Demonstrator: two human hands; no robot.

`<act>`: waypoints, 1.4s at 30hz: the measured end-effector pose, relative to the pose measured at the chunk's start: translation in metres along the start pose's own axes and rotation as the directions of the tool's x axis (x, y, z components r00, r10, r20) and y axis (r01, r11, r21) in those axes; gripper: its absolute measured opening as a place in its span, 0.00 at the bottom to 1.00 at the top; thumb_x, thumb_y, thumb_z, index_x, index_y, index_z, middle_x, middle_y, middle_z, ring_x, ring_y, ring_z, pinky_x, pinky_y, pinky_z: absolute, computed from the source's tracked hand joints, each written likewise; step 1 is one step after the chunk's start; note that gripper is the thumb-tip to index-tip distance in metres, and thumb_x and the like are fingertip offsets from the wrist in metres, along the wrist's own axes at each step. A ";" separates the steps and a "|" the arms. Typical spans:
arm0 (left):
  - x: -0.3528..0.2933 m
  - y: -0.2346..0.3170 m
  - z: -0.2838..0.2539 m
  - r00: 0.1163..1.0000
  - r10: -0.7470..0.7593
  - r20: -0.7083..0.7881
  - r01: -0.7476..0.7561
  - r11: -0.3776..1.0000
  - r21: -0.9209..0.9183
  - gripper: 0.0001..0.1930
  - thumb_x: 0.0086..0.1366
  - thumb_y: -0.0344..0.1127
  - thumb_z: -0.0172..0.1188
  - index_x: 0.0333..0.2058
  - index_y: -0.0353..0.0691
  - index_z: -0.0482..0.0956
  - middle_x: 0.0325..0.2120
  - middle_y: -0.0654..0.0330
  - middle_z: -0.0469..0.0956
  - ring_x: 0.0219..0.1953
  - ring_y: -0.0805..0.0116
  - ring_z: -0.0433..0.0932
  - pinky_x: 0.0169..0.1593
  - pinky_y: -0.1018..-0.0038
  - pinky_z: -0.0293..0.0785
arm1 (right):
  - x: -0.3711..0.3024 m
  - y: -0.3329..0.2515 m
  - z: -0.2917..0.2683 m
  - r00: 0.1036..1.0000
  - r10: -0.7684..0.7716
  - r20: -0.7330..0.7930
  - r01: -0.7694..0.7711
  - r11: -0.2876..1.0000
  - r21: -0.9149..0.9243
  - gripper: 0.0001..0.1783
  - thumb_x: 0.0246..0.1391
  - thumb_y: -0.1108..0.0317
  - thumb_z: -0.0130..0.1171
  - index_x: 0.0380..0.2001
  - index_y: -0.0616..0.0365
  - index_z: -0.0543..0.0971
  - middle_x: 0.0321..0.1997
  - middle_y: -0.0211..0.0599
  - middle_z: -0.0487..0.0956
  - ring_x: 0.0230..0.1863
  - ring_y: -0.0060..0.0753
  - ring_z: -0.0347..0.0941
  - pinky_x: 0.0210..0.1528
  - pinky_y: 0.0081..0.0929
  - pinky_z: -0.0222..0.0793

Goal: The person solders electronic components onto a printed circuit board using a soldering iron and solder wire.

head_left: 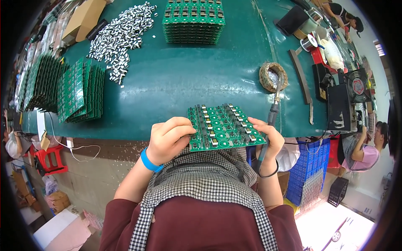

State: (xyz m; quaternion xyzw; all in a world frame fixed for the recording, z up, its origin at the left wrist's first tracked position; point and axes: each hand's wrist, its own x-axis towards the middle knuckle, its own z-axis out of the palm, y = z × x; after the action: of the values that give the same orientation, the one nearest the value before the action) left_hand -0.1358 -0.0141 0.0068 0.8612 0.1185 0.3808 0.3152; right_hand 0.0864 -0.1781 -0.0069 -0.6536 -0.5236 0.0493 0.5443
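A green circuit board panel (222, 136) with rows of small white and black parts is tilted over the table's near edge, in front of my apron. My left hand (169, 136) grips its left edge with closed fingers. At the right edge, my right hand (272, 140) steadies the panel and also holds a soldering iron (273, 113). The iron points away from me, its tip over a round, crusted pot (263, 77) with silvery matter inside. Some of my right fingers are hidden behind the panel and iron.
On the green table (167, 83) lie a heap of small white-and-black components (121, 39), a stack of boards (192, 32) at the back and upright boards (81, 90) at left. A black fan box (341, 104), a solder spool (308, 42) and a metal bar (299, 75) are at right.
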 end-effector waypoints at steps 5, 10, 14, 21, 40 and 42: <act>0.001 -0.006 0.001 0.997 0.056 -0.048 -0.056 0.998 -0.002 0.13 0.39 0.17 0.60 0.28 0.37 0.76 0.30 0.58 0.77 0.22 0.66 0.77 0.23 0.75 0.72 | 0.003 0.000 0.003 1.000 -0.006 0.001 0.006 1.000 -0.008 0.04 0.47 0.79 0.56 0.29 0.62 0.76 0.39 0.47 0.83 0.26 0.24 0.76 0.26 0.16 0.68; 0.004 -0.002 -0.001 0.999 -0.002 -0.040 0.002 1.000 -0.003 0.13 0.39 0.18 0.60 0.28 0.36 0.77 0.30 0.58 0.77 0.22 0.66 0.77 0.23 0.75 0.72 | 0.004 0.002 0.003 1.000 -0.026 -0.007 0.026 1.000 -0.005 0.08 0.43 0.82 0.57 0.30 0.63 0.76 0.38 0.47 0.83 0.32 0.29 0.79 0.30 0.17 0.72; 0.005 -0.001 -0.002 0.999 -0.039 -0.030 0.039 0.999 -0.001 0.13 0.40 0.18 0.60 0.28 0.36 0.77 0.29 0.58 0.77 0.22 0.66 0.77 0.23 0.74 0.72 | 0.003 0.004 0.003 0.999 -0.037 -0.011 0.037 0.999 0.002 0.10 0.41 0.84 0.58 0.31 0.63 0.77 0.39 0.47 0.83 0.33 0.30 0.80 0.30 0.17 0.72; 0.002 -0.005 -0.001 0.997 0.009 -0.073 -0.006 0.999 0.044 0.13 0.40 0.17 0.60 0.28 0.36 0.77 0.29 0.58 0.77 0.21 0.65 0.76 0.23 0.74 0.72 | 0.005 -0.003 0.002 0.998 -0.051 0.022 0.052 0.997 -0.053 0.10 0.41 0.84 0.58 0.30 0.62 0.77 0.38 0.48 0.83 0.30 0.29 0.80 0.27 0.17 0.71; -0.004 -0.002 -0.006 0.982 -0.169 -0.084 0.166 0.985 -0.046 0.10 0.47 0.15 0.60 0.29 0.35 0.78 0.32 0.56 0.80 0.22 0.72 0.76 0.23 0.80 0.69 | 0.009 -0.002 0.003 0.988 -0.154 0.031 0.156 0.985 -0.073 0.12 0.41 0.86 0.59 0.31 0.63 0.77 0.36 0.50 0.83 0.37 0.40 0.82 0.35 0.24 0.75; -0.006 -0.002 -0.005 0.981 -0.173 -0.091 0.170 0.985 -0.035 0.10 0.47 0.15 0.61 0.29 0.35 0.78 0.32 0.56 0.80 0.23 0.71 0.76 0.24 0.80 0.70 | 0.009 -0.001 0.004 0.986 -0.160 0.038 0.162 0.985 -0.057 0.12 0.41 0.86 0.59 0.31 0.63 0.77 0.36 0.50 0.83 0.37 0.41 0.82 0.35 0.24 0.76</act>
State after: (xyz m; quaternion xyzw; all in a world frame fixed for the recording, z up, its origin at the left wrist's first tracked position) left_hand -0.1433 -0.0131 0.0052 0.8245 0.2017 0.3939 0.3526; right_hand 0.0871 -0.1685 -0.0027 -0.6240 -0.5850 0.0003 0.5181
